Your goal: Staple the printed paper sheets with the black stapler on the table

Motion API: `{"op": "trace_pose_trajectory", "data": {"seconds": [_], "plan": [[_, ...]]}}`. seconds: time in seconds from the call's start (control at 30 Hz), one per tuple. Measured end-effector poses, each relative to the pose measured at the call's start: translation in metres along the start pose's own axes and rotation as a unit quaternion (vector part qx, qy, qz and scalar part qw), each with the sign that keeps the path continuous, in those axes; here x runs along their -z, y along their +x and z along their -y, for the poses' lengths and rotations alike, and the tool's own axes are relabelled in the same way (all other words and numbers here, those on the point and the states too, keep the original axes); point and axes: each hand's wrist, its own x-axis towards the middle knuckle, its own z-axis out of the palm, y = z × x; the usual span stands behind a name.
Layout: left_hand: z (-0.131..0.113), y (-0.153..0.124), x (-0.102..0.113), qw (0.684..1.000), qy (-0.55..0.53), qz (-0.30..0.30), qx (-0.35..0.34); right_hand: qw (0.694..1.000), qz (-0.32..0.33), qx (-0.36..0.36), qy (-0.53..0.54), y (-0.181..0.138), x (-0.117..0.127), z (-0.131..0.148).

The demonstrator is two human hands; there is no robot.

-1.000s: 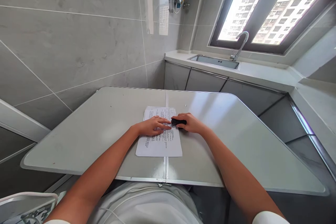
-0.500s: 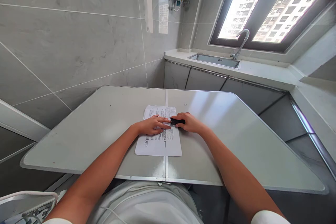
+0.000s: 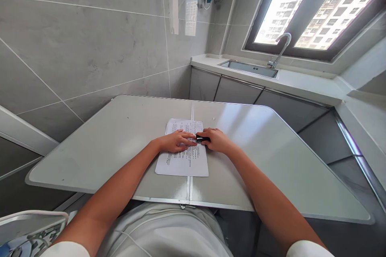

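Note:
Sheets of printed paper (image 3: 182,164) lie near the middle of the table, across its centre seam. My left hand (image 3: 177,141) rests on the printed side with its fingers stretched out toward the right edge. At that edge my right hand (image 3: 216,139) is closed round a small black stapler (image 3: 202,139). The stapler's front end overlaps the paper's right margin, close to my left fingertips. My right palm and fingers hide its rear part. I cannot make out a staple in the paper.
The pale folding table (image 3: 90,144) has a metal strip down its middle. Beyond it runs a counter (image 3: 307,82) with a sink (image 3: 250,68) and tap (image 3: 280,50) under a window. A white-rimmed container (image 3: 33,217) stands at lower left.
The view has shifted slightly. My right fingers cover a bit more of the stapler, and it looks slimmer. My left hand stays on the paper.

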Motion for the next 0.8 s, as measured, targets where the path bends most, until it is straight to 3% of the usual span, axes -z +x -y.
{"op": "trace_pose_trajectory", "data": {"seconds": [0.17,0.4,0.6,0.73,0.8], "plan": [[0.000,-0.001,0.000,1.000,0.001,0.000,0.005,0.995,0.022,-0.004,-0.098,0.000,0.000,0.014],[-0.006,-0.001,0.005,1.000,-0.004,0.013,0.026,0.992,-0.003,0.006,-0.126,0.003,-0.012,0.021],[-0.008,0.000,0.009,0.999,0.001,0.026,0.027,0.998,0.019,0.037,0.054,-0.007,0.012,-0.027],[-0.006,-0.001,0.009,0.999,-0.012,0.033,0.031,0.997,0.029,-0.049,0.061,-0.019,0.026,-0.064],[-0.005,-0.001,0.007,0.999,-0.019,0.031,0.032,0.993,-0.002,-0.110,0.044,-0.020,0.025,-0.072]]}}
